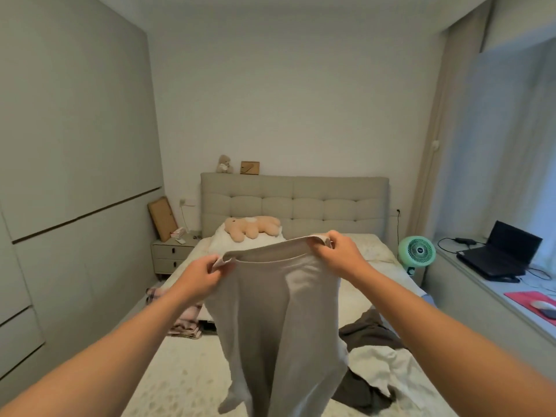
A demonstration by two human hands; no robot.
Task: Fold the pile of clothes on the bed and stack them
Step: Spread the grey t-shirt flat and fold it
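Pinched at its waistband by both hands, a pair of grey trousers (279, 320) hangs above the bed (186, 374); the left hand (201, 276) grips the waistband's left corner between thumb and curled fingers, the right hand (340, 254) grips the right corner the same way, a little higher and farther from the camera; the waistband runs level from side to side and slightly open, while the garment's long axis drops straight down, waist uppermost and the two legs pointing toward the mattress, their ends near the picture's lower edge; one leg end shows at lower left, the other is cut off by the frame. Three more garments can be counted on the bed: one dark brown garment (370, 329) spread to the right of the trousers, one white garment (376, 365) crumpled over it, and one pink plaid garment (186, 323) bunched at the left edge, partly behind the left forearm. One beige plush toy (252, 227) lies on one white pillow (222, 242) against the padded headboard (294, 203); one small teddy bear (224, 164) sits on the headboard's top; one green fan (416, 251) stands to the right of the bed, near one open laptop (502, 254) on the window ledge.
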